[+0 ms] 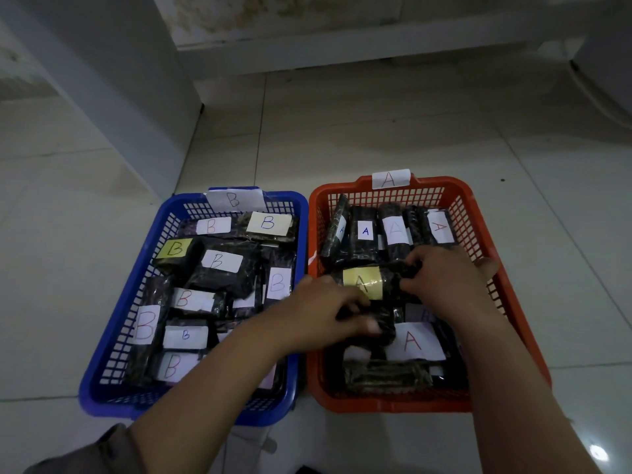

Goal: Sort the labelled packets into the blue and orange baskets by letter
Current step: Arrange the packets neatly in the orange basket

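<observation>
A blue basket [136,278] tagged B stands on the left and holds several black packets with B labels. Beside it on the right, an orange basket [513,289] tagged A holds several black packets with A labels. Both my hands are inside the orange basket. My left hand [321,313] grips a black packet [383,323] with curled fingers. My right hand [444,282] holds the right end of a black packet with a yellow A label [366,282]. More A packets stand upright along the far wall.
The baskets sit side by side, touching, on a pale tiled floor [342,131]. A white wall base and skirting run across the back. A grey panel [113,107] stands at the far left.
</observation>
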Action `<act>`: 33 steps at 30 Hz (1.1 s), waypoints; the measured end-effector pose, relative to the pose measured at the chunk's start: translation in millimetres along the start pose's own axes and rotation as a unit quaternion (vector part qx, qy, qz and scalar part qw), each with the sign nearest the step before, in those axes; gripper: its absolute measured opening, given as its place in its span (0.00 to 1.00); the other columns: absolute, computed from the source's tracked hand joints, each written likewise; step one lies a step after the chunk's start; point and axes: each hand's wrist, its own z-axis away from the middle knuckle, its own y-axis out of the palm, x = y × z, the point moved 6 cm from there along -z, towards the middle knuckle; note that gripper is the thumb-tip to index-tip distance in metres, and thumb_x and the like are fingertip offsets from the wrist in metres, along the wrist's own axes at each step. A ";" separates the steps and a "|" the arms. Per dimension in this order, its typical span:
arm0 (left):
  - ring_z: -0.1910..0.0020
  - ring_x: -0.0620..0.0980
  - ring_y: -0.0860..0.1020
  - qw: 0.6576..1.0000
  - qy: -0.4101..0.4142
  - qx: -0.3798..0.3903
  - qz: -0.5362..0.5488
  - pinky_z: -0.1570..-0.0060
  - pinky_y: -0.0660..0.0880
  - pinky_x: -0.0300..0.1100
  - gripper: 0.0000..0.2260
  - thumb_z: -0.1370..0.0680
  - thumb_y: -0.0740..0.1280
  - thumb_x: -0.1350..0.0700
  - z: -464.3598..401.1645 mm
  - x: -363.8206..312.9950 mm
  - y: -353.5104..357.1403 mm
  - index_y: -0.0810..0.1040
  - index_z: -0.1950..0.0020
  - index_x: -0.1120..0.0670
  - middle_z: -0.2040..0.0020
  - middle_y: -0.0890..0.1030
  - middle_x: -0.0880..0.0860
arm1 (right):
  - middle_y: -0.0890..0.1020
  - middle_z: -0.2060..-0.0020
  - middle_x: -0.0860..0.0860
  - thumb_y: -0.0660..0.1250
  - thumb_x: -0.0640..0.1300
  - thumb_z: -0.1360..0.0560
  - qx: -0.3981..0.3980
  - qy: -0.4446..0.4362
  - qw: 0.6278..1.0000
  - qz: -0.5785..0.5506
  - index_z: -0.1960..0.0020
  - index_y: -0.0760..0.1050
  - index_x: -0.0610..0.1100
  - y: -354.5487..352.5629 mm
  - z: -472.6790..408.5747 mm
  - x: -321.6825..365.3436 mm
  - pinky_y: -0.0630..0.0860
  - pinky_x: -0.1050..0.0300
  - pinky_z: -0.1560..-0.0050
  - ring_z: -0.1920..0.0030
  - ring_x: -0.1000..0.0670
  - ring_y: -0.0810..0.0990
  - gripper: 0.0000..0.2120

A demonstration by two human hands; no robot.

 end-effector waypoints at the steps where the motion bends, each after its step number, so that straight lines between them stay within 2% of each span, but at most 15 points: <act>1: 0.43 0.46 0.69 0.998 0.018 -0.061 0.003 0.39 0.68 0.46 0.16 0.24 0.62 0.41 -3.8 0.3 -12.9 0.74 0.38 0.43 0.46 0.74 0.46 | 0.80 0.47 0.53 0.70 0.52 0.29 0.002 -0.002 1.000 0.007 0.44 0.75 0.57 0.7 0.5 -0.4 0.52 0.43 0.35 0.35 0.48 0.65 0.14; 2: 0.42 0.45 0.70 0.994 0.032 -0.108 -0.009 0.37 0.66 0.45 0.14 0.23 0.62 0.44 -7.7 1.4 -23.9 0.75 0.39 0.45 0.44 0.76 0.45 | 0.80 0.47 0.53 0.70 0.52 0.29 0.007 -0.005 1.000 0.009 0.43 0.74 0.58 1.8 0.9 -0.2 0.51 0.42 0.35 0.35 0.48 0.64 0.15; 4: 0.36 0.46 0.66 0.986 0.042 -0.135 -0.092 0.37 0.58 0.42 0.19 0.23 0.65 0.46 -19.2 2.7 -33.3 0.71 0.33 0.45 0.37 0.73 0.45 | 0.80 0.46 0.54 0.70 0.51 0.29 0.007 -0.017 1.000 0.002 0.43 0.73 0.60 2.8 0.5 1.1 0.50 0.42 0.35 0.34 0.48 0.64 0.16; 6: 0.32 0.48 0.63 0.981 0.038 -0.097 -0.163 0.36 0.56 0.44 0.26 0.25 0.67 0.45 -34.1 4.6 -30.2 0.65 0.28 0.45 0.32 0.70 0.46 | 0.80 0.46 0.55 0.70 0.51 0.29 0.010 -0.029 1.000 -0.009 0.43 0.74 0.60 2.7 -0.2 1.0 0.50 0.43 0.35 0.34 0.48 0.63 0.16; 9: 0.35 0.53 0.68 0.986 0.018 -0.056 -0.154 0.35 0.60 0.48 0.27 0.27 0.70 0.46 -51.6 9.5 -27.0 0.67 0.30 0.44 0.35 0.74 0.49 | 0.80 0.44 0.55 0.70 0.53 0.29 -0.001 -0.048 0.999 0.007 0.40 0.74 0.60 -0.2 1.8 0.1 0.52 0.44 0.36 0.34 0.47 0.61 0.18; 12: 0.37 0.57 0.69 0.987 -0.017 -0.022 -0.158 0.36 0.64 0.52 0.26 0.28 0.71 0.46 -60.7 13.9 -27.9 0.69 0.31 0.44 0.36 0.75 0.51 | 0.80 0.48 0.55 0.71 0.52 0.29 -0.053 -0.115 0.992 -0.030 0.43 0.77 0.58 -10.0 9.5 8.4 0.61 0.49 0.39 0.40 0.49 0.67 0.15; 15: 0.35 0.57 0.69 0.987 -0.015 0.000 -0.162 0.35 0.64 0.51 0.25 0.27 0.71 0.49 -61.9 9.8 -29.1 0.70 0.31 0.46 0.35 0.75 0.52 | 0.82 0.54 0.54 0.69 0.47 0.27 0.028 -0.145 0.979 -0.141 0.45 0.79 0.55 -4.3 19.3 12.6 0.74 0.58 0.48 0.53 0.55 0.77 0.12; 16: 0.34 0.56 0.69 0.986 -0.010 0.006 -0.164 0.35 0.64 0.50 0.24 0.26 0.70 0.50 -61.4 7.9 -28.8 0.70 0.30 0.48 0.35 0.74 0.53 | 0.82 0.54 0.54 0.69 0.45 0.26 0.050 -0.145 0.979 -0.134 0.43 0.79 0.54 -0.7 21.6 10.6 0.74 0.60 0.49 0.54 0.55 0.79 0.12; 18: 0.34 0.55 0.68 0.986 -0.002 0.014 -0.166 0.34 0.63 0.49 0.24 0.24 0.68 0.50 -59.4 6.1 -28.2 0.69 0.29 0.49 0.33 0.73 0.54 | 0.82 0.51 0.55 0.69 0.45 0.26 0.052 -0.146 0.983 -0.096 0.41 0.78 0.53 3.9 22.5 2.8 0.73 0.57 0.44 0.49 0.54 0.79 0.15; 21: 0.34 0.55 0.68 0.988 -0.002 0.010 -0.154 0.33 0.63 0.49 0.25 0.24 0.68 0.49 -57.1 8.2 -28.3 0.68 0.28 0.49 0.33 0.73 0.54 | 0.77 0.40 0.54 0.71 0.48 0.28 -0.001 -0.112 0.994 -0.018 0.39 0.75 0.56 -5.2 20.8 -17.1 0.67 0.51 0.36 0.38 0.50 0.72 0.18; 23: 0.34 0.54 0.69 0.989 0.010 0.008 -0.147 0.33 0.63 0.49 0.25 0.25 0.68 0.49 -56.3 7.9 -28.2 0.69 0.29 0.49 0.35 0.74 0.53 | 0.73 0.36 0.52 0.73 0.50 0.31 -0.026 -0.065 0.998 0.004 0.36 0.72 0.55 -10.3 16.9 -38.9 0.65 0.50 0.37 0.35 0.45 0.67 0.24; 25: 0.35 0.52 0.70 0.992 0.018 0.005 -0.129 0.34 0.62 0.49 0.25 0.25 0.68 0.49 -55.2 7.5 -28.1 0.69 0.29 0.49 0.36 0.75 0.52 | 0.72 0.34 0.50 0.75 0.51 0.33 0.007 -0.046 0.999 -0.026 0.33 0.70 0.55 -6.9 13.4 -55.3 0.64 0.52 0.38 0.35 0.43 0.66 0.30; 27: 0.35 0.53 0.70 0.993 0.014 0.003 -0.118 0.34 0.63 0.50 0.25 0.25 0.69 0.49 -53.8 7.5 -27.7 0.69 0.29 0.48 0.36 0.75 0.52 | 0.72 0.35 0.51 0.74 0.52 0.32 0.022 -0.040 0.999 -0.004 0.33 0.70 0.56 -5.2 12.5 -60.8 0.64 0.52 0.39 0.36 0.43 0.66 0.29; 31: 0.38 0.50 0.73 0.995 0.025 0.034 -0.094 0.36 0.66 0.47 0.23 0.25 0.69 0.49 -51.4 2.7 -22.1 0.72 0.31 0.49 0.38 0.78 0.50 | 0.71 0.36 0.50 0.70 0.47 0.29 -0.030 0.006 0.993 0.114 0.36 0.71 0.53 -10.3 11.7 -55.8 0.64 0.51 0.42 0.38 0.44 0.63 0.22; 33: 0.38 0.50 0.73 0.993 0.026 0.068 -0.094 0.37 0.66 0.46 0.23 0.25 0.69 0.48 -50.4 1.5 -17.5 0.71 0.30 0.48 0.37 0.77 0.49 | 0.71 0.37 0.49 0.69 0.42 0.29 -0.071 -0.030 0.994 0.083 0.37 0.73 0.51 -11.1 12.2 -44.7 0.64 0.51 0.42 0.38 0.44 0.64 0.21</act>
